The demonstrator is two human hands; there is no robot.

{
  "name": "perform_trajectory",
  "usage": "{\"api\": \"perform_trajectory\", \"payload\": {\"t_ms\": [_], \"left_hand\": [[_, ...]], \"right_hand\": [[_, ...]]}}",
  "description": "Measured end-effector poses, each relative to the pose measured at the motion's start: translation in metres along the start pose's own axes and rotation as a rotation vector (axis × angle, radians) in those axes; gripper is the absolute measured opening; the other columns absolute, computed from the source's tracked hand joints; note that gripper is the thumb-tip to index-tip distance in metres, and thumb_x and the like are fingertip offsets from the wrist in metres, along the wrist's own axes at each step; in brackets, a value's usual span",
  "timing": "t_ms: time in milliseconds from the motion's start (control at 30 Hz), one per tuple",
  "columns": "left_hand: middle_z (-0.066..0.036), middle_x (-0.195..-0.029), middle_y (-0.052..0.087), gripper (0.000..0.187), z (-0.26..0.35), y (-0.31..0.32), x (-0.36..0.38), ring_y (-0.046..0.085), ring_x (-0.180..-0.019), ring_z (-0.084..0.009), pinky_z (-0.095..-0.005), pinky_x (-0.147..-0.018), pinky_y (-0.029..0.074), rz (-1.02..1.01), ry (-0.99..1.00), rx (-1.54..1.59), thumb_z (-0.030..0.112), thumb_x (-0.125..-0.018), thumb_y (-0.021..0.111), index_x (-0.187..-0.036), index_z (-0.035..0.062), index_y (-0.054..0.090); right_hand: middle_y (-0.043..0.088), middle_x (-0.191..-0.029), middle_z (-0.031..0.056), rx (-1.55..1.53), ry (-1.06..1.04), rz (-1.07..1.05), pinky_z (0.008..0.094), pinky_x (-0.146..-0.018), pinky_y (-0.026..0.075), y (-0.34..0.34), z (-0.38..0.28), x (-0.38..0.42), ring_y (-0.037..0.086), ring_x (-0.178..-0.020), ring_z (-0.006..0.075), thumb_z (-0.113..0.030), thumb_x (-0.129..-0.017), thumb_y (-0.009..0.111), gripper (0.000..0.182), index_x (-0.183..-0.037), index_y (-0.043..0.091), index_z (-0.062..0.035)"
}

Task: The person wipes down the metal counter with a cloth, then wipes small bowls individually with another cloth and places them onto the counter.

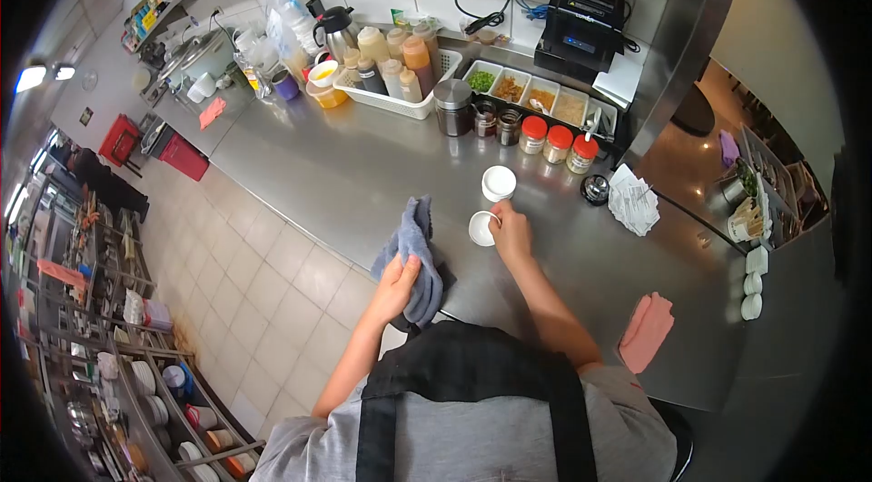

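Observation:
In my left hand (394, 288) is a bunched blue-grey cloth (414, 250), gripped near the counter's front edge with its upper end sticking up. My right hand (511, 232) pinches the rim of a small white cup (482, 228), whose open mouth faces up toward me. Just beyond it stands a second white cup (499, 183), or a short stack of them, on the steel counter (363, 175). The fingers of my right hand partly cover the held cup's right side.
A white basket (391, 103) of squeeze bottles stands at the back. Right of it are dark jars, red-lidded jars (558, 145) and a tray of toppings (542, 97). A call bell (595, 189), paper slips (633, 200) and a pink cloth (647, 332) lie to the right.

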State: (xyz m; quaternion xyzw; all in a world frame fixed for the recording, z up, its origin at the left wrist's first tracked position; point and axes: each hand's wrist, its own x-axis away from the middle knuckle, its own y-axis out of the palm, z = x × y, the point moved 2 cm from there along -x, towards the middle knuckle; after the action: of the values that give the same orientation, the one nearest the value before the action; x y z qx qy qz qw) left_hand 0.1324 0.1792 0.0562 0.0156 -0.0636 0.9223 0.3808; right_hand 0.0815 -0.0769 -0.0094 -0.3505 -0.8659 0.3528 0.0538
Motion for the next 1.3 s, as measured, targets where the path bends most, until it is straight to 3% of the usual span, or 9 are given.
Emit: {"api": "perform_trajectory", "payload": {"t_ms": [200,267,400,433,567,767,967,1100,1300], "left_hand": [[0.0,-0.108,0.057,0.036,-0.012,0.009,-0.018,0.05,-0.102,-0.0094,-0.0266,-0.093,0.041,0.005,0.001,0.133,0.03,-0.104,0.045,-0.127,0.0026,0.05],[-0.002,-0.112,0.058,0.036,0.007,0.028,-0.025,0.052,-0.106,-0.0107,-0.0274,-0.095,0.042,0.157,0.193,0.109,0.02,-0.1,0.051,-0.131,0.0024,0.046],[-0.006,-0.118,0.06,0.051,0.045,0.034,-0.023,0.055,-0.11,-0.013,-0.0277,-0.096,0.045,0.198,0.196,0.382,0.001,-0.091,0.06,-0.138,0.0029,0.039],[-0.005,-0.112,0.063,0.044,0.029,0.029,-0.03,0.059,-0.1,-0.0112,-0.0259,-0.086,0.049,0.242,0.236,0.332,-0.002,-0.089,0.062,-0.131,0.0025,0.048],[0.001,-0.09,0.066,0.014,0.008,0.02,-0.036,0.059,-0.084,-0.0074,-0.0238,-0.075,0.049,0.363,0.138,0.316,0.004,-0.091,0.064,-0.105,0.0009,0.063],[-0.004,-0.1,0.065,0.02,0.02,0.016,-0.028,0.058,-0.088,-0.0088,-0.024,-0.076,0.047,0.332,0.066,0.166,0.01,-0.095,0.059,-0.112,-0.0001,0.06],[-0.005,-0.117,0.058,0.041,0.015,0.022,-0.026,0.054,-0.104,-0.011,-0.0259,-0.089,0.045,0.121,-0.022,0.464,0.011,-0.093,0.061,-0.131,0.0034,0.046],[-0.004,-0.107,0.063,0.037,0.019,0.028,-0.029,0.059,-0.097,-0.0101,-0.0265,-0.085,0.049,0.206,0.055,0.422,0.005,-0.088,0.068,-0.121,0.0027,0.052],[-0.003,-0.091,0.066,0.016,0.007,0.015,-0.036,0.061,-0.078,-0.0099,-0.0259,-0.071,0.05,0.419,0.036,0.37,0.013,-0.096,0.059,-0.107,0.0014,0.06]], "right_hand": [[0.064,-0.104,0.0088,-0.913,0.179,-0.436,0.0313,-0.07,0.06,-0.02,-0.055,0.013,0.065,-0.091,0.0174,-0.011,-0.089,0.066,0.023,-0.109,0.059,-0.0013],[0.06,-0.111,0.0062,-1.093,0.192,-0.545,0.0288,-0.072,0.061,-0.03,-0.092,0.03,0.062,-0.097,0.0142,-0.013,-0.092,0.064,0.021,-0.109,0.061,0.0005],[0.062,-0.108,0.0068,-1.101,0.104,-0.525,0.0276,-0.07,0.06,-0.032,-0.113,0.041,0.062,-0.096,0.0134,-0.01,-0.092,0.064,0.021,-0.11,0.062,0.0006],[0.063,-0.108,0.0069,-1.085,0.073,-0.538,0.0274,-0.07,0.06,-0.033,-0.115,0.042,0.062,-0.096,0.0132,-0.01,-0.092,0.064,0.021,-0.111,0.062,0.0007],[0.065,-0.104,0.0064,-1.009,0.026,-0.588,0.0259,-0.068,0.058,-0.037,-0.123,0.042,0.063,-0.093,0.0116,-0.011,-0.093,0.064,0.022,-0.112,0.062,0.0],[0.065,-0.1,0.0044,-1.055,0.032,-0.527,0.0247,-0.065,0.057,-0.033,-0.117,0.041,0.063,-0.089,0.0105,-0.015,-0.094,0.064,0.023,-0.111,0.063,-0.0008],[0.065,-0.101,0.0041,-1.044,0.121,-0.482,0.0244,-0.066,0.058,-0.033,-0.107,0.036,0.063,-0.089,0.0102,-0.016,-0.094,0.064,0.024,-0.112,0.064,-0.0004],[0.065,-0.104,0.0052,-0.993,0.062,-0.519,0.0247,-0.067,0.058,-0.028,-0.109,0.041,0.062,-0.091,0.0104,-0.017,-0.094,0.064,0.028,-0.116,0.064,-0.0007],[0.062,-0.101,0.0039,-0.994,-0.02,-0.671,0.024,-0.068,0.056,-0.03,-0.115,0.052,0.057,-0.086,0.0085,-0.014,-0.094,0.064,0.047,-0.138,0.05,-0.0072]]}}
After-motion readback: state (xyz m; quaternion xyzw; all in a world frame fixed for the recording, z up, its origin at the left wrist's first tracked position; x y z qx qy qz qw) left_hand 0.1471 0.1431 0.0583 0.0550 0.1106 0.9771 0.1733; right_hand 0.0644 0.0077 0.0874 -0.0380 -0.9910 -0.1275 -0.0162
